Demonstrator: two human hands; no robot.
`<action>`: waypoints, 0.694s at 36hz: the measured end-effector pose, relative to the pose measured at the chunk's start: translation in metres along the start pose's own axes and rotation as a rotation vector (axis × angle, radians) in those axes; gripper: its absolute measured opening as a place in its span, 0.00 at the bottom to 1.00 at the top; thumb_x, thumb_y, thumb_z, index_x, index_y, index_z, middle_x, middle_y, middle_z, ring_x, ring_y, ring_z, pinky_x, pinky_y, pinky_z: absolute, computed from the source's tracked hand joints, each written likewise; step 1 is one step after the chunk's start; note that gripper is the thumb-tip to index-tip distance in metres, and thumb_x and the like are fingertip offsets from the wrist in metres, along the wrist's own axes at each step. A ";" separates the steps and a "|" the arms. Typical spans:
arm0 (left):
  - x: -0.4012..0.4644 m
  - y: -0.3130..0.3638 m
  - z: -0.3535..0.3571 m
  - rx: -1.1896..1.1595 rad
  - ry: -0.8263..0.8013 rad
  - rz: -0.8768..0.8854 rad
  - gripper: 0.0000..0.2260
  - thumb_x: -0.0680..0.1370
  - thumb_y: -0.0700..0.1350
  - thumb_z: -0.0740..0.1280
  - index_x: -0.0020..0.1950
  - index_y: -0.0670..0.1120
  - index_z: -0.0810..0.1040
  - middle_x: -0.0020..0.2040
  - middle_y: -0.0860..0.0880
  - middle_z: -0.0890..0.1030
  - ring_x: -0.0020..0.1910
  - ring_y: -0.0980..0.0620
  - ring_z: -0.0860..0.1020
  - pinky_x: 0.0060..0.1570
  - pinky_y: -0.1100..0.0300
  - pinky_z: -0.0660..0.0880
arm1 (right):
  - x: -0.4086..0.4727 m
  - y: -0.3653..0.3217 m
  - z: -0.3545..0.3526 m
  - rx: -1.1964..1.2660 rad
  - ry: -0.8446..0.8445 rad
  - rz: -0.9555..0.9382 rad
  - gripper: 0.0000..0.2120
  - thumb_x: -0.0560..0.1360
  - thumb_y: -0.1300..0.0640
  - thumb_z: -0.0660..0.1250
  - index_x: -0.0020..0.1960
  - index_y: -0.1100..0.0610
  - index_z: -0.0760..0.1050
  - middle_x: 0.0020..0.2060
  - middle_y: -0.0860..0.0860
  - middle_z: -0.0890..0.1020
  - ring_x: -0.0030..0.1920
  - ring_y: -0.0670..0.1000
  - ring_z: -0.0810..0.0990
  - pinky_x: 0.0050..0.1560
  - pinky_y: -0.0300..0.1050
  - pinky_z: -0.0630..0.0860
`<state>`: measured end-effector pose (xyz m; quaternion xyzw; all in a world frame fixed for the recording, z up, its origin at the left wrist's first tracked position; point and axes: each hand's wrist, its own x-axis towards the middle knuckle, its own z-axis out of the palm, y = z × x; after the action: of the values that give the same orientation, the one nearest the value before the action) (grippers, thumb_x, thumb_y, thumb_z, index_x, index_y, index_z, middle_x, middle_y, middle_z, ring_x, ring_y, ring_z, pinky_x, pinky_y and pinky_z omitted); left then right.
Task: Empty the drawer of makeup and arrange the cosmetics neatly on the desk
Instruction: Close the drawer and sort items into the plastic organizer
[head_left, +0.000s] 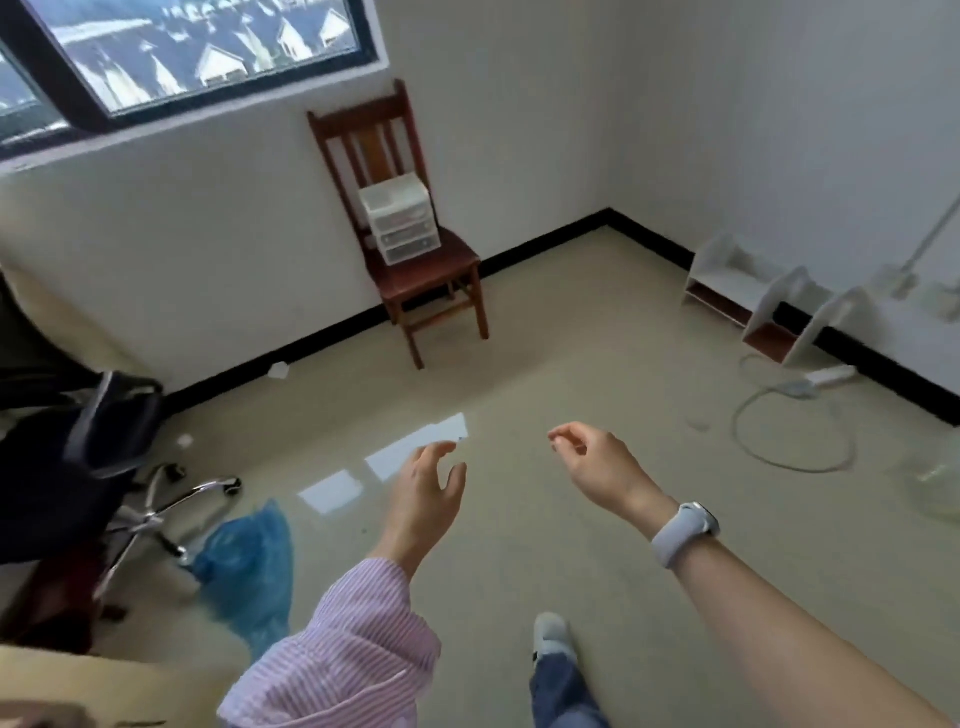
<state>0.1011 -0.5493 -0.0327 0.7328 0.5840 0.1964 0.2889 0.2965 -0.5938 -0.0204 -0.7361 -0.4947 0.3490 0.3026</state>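
Two bare hands reach out over the floor, the left hand with fingers loosely spread and the right hand with fingers lightly curled, neither holding anything. The drawer unit sits well ahead on a chair against the wall.

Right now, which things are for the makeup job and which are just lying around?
For the job: drawers on the chair; left hand and right hand, both holding nothing.

Lying about: blue bag, office chair, white shelf, cable, window.
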 end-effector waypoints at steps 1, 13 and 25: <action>0.019 -0.001 -0.003 0.008 0.023 -0.017 0.14 0.78 0.42 0.64 0.63 0.42 0.75 0.61 0.46 0.76 0.60 0.49 0.73 0.57 0.63 0.65 | 0.022 -0.005 0.001 -0.015 -0.025 -0.011 0.12 0.79 0.58 0.58 0.58 0.58 0.76 0.54 0.54 0.81 0.55 0.52 0.78 0.49 0.37 0.68; 0.200 0.007 -0.021 0.006 0.145 -0.112 0.14 0.78 0.44 0.63 0.63 0.43 0.75 0.60 0.47 0.76 0.60 0.50 0.73 0.63 0.51 0.68 | 0.227 -0.053 0.005 -0.131 -0.157 -0.099 0.13 0.79 0.58 0.57 0.59 0.58 0.76 0.55 0.54 0.81 0.56 0.55 0.77 0.57 0.43 0.71; 0.399 -0.045 -0.031 -0.004 0.188 -0.179 0.14 0.78 0.44 0.63 0.63 0.43 0.74 0.59 0.46 0.76 0.59 0.49 0.74 0.60 0.53 0.70 | 0.429 -0.090 0.030 -0.124 -0.208 -0.127 0.12 0.78 0.58 0.57 0.58 0.57 0.76 0.53 0.52 0.80 0.54 0.52 0.76 0.50 0.38 0.68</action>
<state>0.1443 -0.1500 -0.0581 0.6555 0.6710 0.2391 0.2508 0.3404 -0.1587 -0.0584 -0.6805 -0.5896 0.3723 0.2252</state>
